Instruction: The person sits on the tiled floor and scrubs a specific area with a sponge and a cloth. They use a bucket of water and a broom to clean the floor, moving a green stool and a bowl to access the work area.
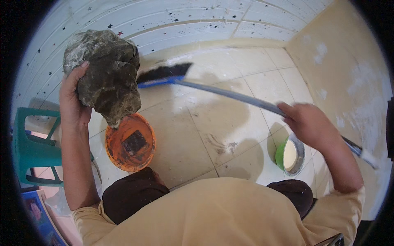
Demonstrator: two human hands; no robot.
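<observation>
My left hand [75, 92] is raised at the left, gripping a crumpled, dusty bundle of dark plastic sheeting or a bag [107, 73]. The lower tip of this bundle overlaps the rim of an orange basin [111, 155] in the picture. A dark, square, flat piece [134, 142] lies in the basin, whose inside is smeared. At the right, my right hand [309, 124] is closed around the grey handle [227, 96] of a broom. Its blue head with black bristles [166, 71] reaches toward the far wall, partly hidden behind the bundle.
A green bowl [279, 156] of cream-coloured paint or similar stuff stands right on the tiled floor [209, 123]. At left is a green plastic stool [38, 156]. A star-patterned wall [197, 23] and a patchy cream wall [341, 70] meet at the far right corner.
</observation>
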